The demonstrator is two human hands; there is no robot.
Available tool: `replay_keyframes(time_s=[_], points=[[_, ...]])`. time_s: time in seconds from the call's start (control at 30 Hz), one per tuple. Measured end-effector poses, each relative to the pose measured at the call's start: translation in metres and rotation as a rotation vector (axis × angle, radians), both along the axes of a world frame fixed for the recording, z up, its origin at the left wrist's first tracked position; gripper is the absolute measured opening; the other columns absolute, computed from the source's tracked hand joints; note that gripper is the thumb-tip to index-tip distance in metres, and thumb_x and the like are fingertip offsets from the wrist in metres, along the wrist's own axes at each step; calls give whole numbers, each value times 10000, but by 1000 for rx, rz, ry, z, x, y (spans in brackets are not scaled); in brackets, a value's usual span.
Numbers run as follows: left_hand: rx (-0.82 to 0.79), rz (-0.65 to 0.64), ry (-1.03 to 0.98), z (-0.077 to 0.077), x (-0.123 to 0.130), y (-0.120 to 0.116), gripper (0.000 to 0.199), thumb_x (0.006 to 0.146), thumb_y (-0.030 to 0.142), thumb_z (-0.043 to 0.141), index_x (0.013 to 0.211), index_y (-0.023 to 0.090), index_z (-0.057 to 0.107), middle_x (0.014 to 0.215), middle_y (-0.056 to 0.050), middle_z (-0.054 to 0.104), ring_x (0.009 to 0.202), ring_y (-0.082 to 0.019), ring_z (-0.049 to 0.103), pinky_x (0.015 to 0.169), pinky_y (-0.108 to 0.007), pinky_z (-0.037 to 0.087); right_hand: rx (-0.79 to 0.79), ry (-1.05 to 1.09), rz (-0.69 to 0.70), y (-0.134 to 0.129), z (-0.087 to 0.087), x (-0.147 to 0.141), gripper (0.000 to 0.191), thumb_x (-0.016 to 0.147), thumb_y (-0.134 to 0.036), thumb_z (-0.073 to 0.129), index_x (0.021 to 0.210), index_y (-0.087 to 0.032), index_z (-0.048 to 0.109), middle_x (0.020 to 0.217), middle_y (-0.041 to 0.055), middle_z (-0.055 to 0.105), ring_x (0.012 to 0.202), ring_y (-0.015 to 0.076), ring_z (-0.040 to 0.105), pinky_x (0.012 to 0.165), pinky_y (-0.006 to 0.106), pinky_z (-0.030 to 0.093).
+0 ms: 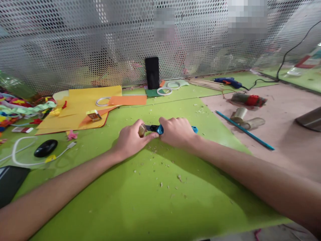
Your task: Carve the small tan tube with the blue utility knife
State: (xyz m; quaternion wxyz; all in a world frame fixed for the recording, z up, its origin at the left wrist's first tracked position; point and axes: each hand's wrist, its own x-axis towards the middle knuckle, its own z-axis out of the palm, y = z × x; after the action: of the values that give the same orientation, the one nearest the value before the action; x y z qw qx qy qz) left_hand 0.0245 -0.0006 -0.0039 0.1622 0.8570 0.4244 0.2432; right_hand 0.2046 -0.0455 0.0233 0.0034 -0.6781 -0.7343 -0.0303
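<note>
Near the middle of the green table surface [120,197], my left hand [129,139] is closed around a small brownish piece [141,130]. My right hand [178,131] is wrapped round a blue utility knife [159,129], whose far end sticks out on the right of the fist. The knife's blade meets the right side of the brown piece. My left thumb reaches the knife's front end. Small pale shavings [179,178] lie scattered below and around both hands.
A dark phone [152,73] stands against the perforated metal screen [100,50]. Yellow sheets [75,112], a black mouse [45,148] and a white cable lie left. On the right are a teal stick [244,130], brown cylinders [253,123] and a blue glue gun [228,82].
</note>
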Motion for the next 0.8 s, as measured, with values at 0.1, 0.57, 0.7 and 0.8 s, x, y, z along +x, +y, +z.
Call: replay_keyframes(time_s=[0.1,0.57,0.7,0.8], points=[[-33,-7,-19,1,0,-1,455,725,621,638,850,214,476,589,53,558,505,-111,494,478,-224,293,-24,1,42,1,0,1,271,765,-336,456,947,-187,591,717,97,676,607,239,624,505,295,313],[34,-44,63,-3,-2,1,393,778,574,609,799,213,456,522,67,481,448,-98,405,457,-227,218,-48,-18,41,-1,-3,-1,345,812,-433,445,984,-173,596,773,136,688,688,273,650,564,327,382],[43,-33,81,-2,-3,0,394,784,575,602,782,213,447,517,70,463,442,-95,397,451,-223,212,-22,-18,44,-1,-7,-1,328,824,-439,432,950,-177,583,729,116,678,628,267,645,519,314,364],[52,-16,69,-1,-2,-1,392,784,570,606,771,211,448,517,70,447,452,-93,382,458,-222,214,0,-15,35,0,-7,0,314,826,-429,421,933,-177,576,711,113,672,616,272,645,496,306,344]])
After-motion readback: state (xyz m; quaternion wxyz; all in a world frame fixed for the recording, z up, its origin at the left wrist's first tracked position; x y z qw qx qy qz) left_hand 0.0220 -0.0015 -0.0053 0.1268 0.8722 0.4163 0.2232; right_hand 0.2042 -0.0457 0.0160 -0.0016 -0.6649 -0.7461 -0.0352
